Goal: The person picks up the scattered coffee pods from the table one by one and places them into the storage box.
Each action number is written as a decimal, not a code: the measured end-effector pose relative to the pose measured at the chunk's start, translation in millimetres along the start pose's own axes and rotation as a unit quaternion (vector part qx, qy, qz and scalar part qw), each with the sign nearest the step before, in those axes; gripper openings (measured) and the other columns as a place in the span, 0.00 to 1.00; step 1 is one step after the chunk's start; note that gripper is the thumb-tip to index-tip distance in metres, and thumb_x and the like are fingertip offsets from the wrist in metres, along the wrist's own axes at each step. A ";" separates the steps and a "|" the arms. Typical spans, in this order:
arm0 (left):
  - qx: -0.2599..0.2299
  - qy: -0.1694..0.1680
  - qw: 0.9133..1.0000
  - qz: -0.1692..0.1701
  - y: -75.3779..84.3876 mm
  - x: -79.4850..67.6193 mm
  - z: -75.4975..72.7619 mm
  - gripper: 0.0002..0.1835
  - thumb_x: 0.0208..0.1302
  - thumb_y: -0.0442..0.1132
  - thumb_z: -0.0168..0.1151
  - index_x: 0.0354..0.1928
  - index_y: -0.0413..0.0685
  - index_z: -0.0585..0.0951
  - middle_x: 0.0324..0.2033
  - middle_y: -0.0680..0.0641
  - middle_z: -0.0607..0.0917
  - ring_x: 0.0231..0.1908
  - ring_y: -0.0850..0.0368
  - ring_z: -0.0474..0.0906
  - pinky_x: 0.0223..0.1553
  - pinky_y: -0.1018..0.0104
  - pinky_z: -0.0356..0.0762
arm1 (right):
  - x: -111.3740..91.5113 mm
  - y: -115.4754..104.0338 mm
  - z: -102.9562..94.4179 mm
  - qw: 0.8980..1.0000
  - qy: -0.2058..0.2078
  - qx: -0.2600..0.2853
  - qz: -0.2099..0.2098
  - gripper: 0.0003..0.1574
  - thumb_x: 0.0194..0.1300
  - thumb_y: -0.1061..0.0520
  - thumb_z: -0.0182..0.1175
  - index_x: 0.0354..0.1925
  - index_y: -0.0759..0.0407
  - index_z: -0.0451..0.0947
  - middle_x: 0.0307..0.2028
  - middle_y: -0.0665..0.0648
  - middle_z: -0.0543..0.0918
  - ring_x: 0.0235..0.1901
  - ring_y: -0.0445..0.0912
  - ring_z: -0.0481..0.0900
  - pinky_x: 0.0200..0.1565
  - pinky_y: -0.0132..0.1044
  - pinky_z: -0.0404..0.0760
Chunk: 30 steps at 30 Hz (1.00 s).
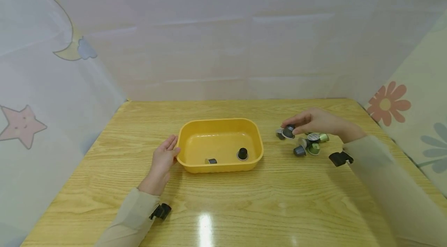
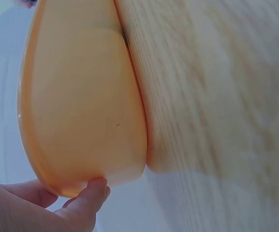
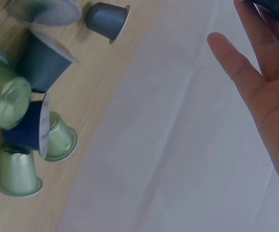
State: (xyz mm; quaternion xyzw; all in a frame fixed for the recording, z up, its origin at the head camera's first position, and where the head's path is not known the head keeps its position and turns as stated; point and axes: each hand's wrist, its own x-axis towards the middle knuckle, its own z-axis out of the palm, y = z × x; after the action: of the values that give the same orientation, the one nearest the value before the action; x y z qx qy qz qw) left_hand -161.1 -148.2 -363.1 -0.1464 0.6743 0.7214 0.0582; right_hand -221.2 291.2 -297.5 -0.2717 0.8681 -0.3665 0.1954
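Observation:
My left hand [image 1: 161, 163] grips the left end of a yellow plastic tub [image 1: 220, 168], pinching its rim between thumb and fingers in the left wrist view. Inside the tub are a black coffee capsule [image 1: 242, 153] standing on its lid end and a dark capsule [image 1: 212, 161] on its side, partly hidden by the front wall. To the right of the tub, my right hand [image 1: 316, 123] holds a dark grey coffee capsule [image 1: 288, 131] above the table. Just beside it lies another grey capsule [image 1: 280, 134].
Below my right hand sits a heap of capsules: green ones [image 3: 19, 171], a dark blue one [image 3: 28, 125] and grey ones [image 3: 43, 63]. The wooden table [image 1: 223, 208] meets a pale cloth wall [image 1: 223, 61] behind and at the sides. Black clips [image 1: 341, 158] sit at both cuffs.

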 end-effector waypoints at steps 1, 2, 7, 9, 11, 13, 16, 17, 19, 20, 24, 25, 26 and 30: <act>0.000 0.000 1.000 -0.001 0.0 0.1 0.1 0.31 0.74 0.27 0.45 0.75 0.41 0.52 0.73 0.45 0.56 0.71 0.51 0.55 0.64 0.54 0.62 | 1.4 -1.5 0.2 1.000 -0.001 0.000 0.002 0.27 0.68 0.54 0.62 0.62 0.62 0.75 0.59 0.62 0.78 0.55 0.41 0.77 0.50 0.33 0.77; -0.001 0.001 1.000 -0.002 0.0 0.0 0.1 0.31 0.74 0.27 0.45 0.75 0.41 0.52 0.73 0.45 0.57 0.71 0.51 0.55 0.64 0.54 0.62 | 3.1 -2.8 0.4 1.000 -0.003 -0.001 0.000 0.27 0.68 0.54 0.62 0.62 0.61 0.75 0.59 0.61 0.78 0.56 0.42 0.76 0.51 0.33 0.77; -0.004 -0.003 1.000 -0.002 1.0 -1.1 0.2 0.31 0.74 0.27 0.44 0.76 0.40 0.52 0.74 0.45 0.56 0.71 0.51 0.54 0.65 0.54 0.61 | 12.6 -8.3 1.3 1.000 -0.010 0.001 -0.014 0.27 0.69 0.55 0.61 0.63 0.63 0.74 0.59 0.61 0.78 0.57 0.46 0.76 0.53 0.33 0.75; -0.005 -0.006 1.000 0.000 1.3 -1.9 0.2 0.31 0.74 0.27 0.44 0.76 0.40 0.51 0.74 0.44 0.55 0.71 0.51 0.53 0.66 0.54 0.60 | 16.6 -10.0 1.7 1.000 -0.013 0.005 -0.013 0.27 0.69 0.54 0.61 0.63 0.63 0.74 0.58 0.60 0.78 0.57 0.46 0.76 0.53 0.32 0.75; -0.007 -0.010 1.000 0.001 1.4 -2.2 0.1 0.31 0.74 0.26 0.44 0.76 0.40 0.51 0.74 0.44 0.55 0.72 0.51 0.53 0.66 0.55 0.60 | 20.4 -11.5 2.1 1.000 -0.015 0.011 -0.013 0.28 0.68 0.55 0.62 0.63 0.64 0.74 0.58 0.61 0.79 0.57 0.45 0.76 0.53 0.32 0.75; -0.009 -0.011 1.000 0.001 1.3 -2.4 0.1 0.31 0.74 0.26 0.44 0.76 0.40 0.51 0.74 0.44 0.55 0.72 0.51 0.53 0.66 0.55 0.60 | 24.1 -12.4 2.4 1.000 -0.020 0.013 -0.015 0.28 0.68 0.55 0.62 0.63 0.65 0.73 0.58 0.61 0.79 0.56 0.45 0.76 0.52 0.33 0.75; -0.011 -0.011 1.000 -0.001 1.0 -1.7 0.3 0.31 0.74 0.27 0.44 0.76 0.40 0.50 0.74 0.44 0.55 0.72 0.51 0.52 0.66 0.55 0.60 | 29.0 -14.4 2.9 0.999 -0.024 0.014 -0.022 0.29 0.68 0.56 0.62 0.63 0.67 0.73 0.58 0.62 0.79 0.55 0.44 0.77 0.52 0.33 0.76; -0.011 -0.011 1.000 -0.002 0.9 -1.6 0.3 0.31 0.74 0.27 0.44 0.76 0.40 0.50 0.74 0.44 0.55 0.72 0.51 0.52 0.66 0.55 0.60 | 30.6 -14.9 3.0 0.999 -0.025 0.013 -0.025 0.29 0.68 0.56 0.62 0.63 0.67 0.73 0.58 0.62 0.79 0.54 0.44 0.78 0.51 0.33 0.76; -0.009 -0.009 1.000 -0.002 1.0 -1.4 0.0 0.31 0.74 0.27 0.44 0.76 0.40 0.51 0.74 0.45 0.55 0.72 0.52 0.53 0.66 0.55 0.60 | 33.5 -17.3 3.4 0.999 -0.028 0.016 -0.027 0.29 0.68 0.56 0.62 0.63 0.67 0.73 0.58 0.62 0.79 0.54 0.44 0.78 0.52 0.33 0.76; -0.008 -0.009 1.000 -0.002 1.1 -1.3 0.1 0.31 0.74 0.27 0.44 0.76 0.41 0.50 0.74 0.45 0.55 0.72 0.52 0.53 0.66 0.55 0.60 | 35.0 -18.7 3.7 0.999 -0.029 0.016 -0.028 0.28 0.68 0.56 0.62 0.63 0.67 0.73 0.57 0.62 0.79 0.54 0.45 0.78 0.52 0.33 0.76; -0.008 -0.009 1.000 0.000 1.5 -1.5 0.3 0.31 0.74 0.27 0.44 0.76 0.41 0.51 0.74 0.45 0.55 0.71 0.52 0.53 0.65 0.55 0.61 | 41.3 -24.3 5.0 0.999 -0.033 0.018 -0.024 0.28 0.67 0.56 0.63 0.62 0.65 0.74 0.57 0.61 0.79 0.55 0.48 0.77 0.54 0.38 0.75; -0.008 -0.009 1.000 0.000 1.5 -1.4 0.3 0.31 0.74 0.27 0.44 0.76 0.41 0.51 0.74 0.45 0.55 0.71 0.52 0.53 0.65 0.55 0.61 | 43.0 -25.3 5.4 0.999 -0.033 0.019 -0.024 0.28 0.67 0.56 0.63 0.62 0.65 0.75 0.57 0.61 0.79 0.56 0.49 0.77 0.55 0.40 0.75; -0.008 -0.009 1.000 0.001 1.6 -1.5 0.6 0.31 0.74 0.27 0.44 0.76 0.41 0.51 0.74 0.45 0.55 0.71 0.52 0.53 0.65 0.55 0.61 | 44.8 -26.4 5.9 0.999 -0.033 0.017 -0.020 0.28 0.67 0.56 0.63 0.62 0.64 0.75 0.58 0.60 0.79 0.56 0.49 0.77 0.55 0.41 0.75; -0.008 -0.010 1.000 0.004 1.4 -1.7 1.3 0.31 0.74 0.27 0.44 0.76 0.40 0.51 0.74 0.45 0.56 0.71 0.51 0.53 0.65 0.54 0.61 | 53.1 -28.6 7.7 0.998 -0.043 0.028 -0.027 0.27 0.67 0.58 0.63 0.62 0.65 0.75 0.57 0.61 0.80 0.54 0.48 0.79 0.54 0.40 0.76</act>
State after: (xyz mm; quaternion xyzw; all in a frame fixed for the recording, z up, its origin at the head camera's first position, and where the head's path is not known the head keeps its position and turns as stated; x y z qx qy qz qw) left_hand -160.0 -146.8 -361.2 -0.1369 0.6686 0.7283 0.0612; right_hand -248.9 237.8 -288.7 -0.3048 0.8409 -0.3838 0.2297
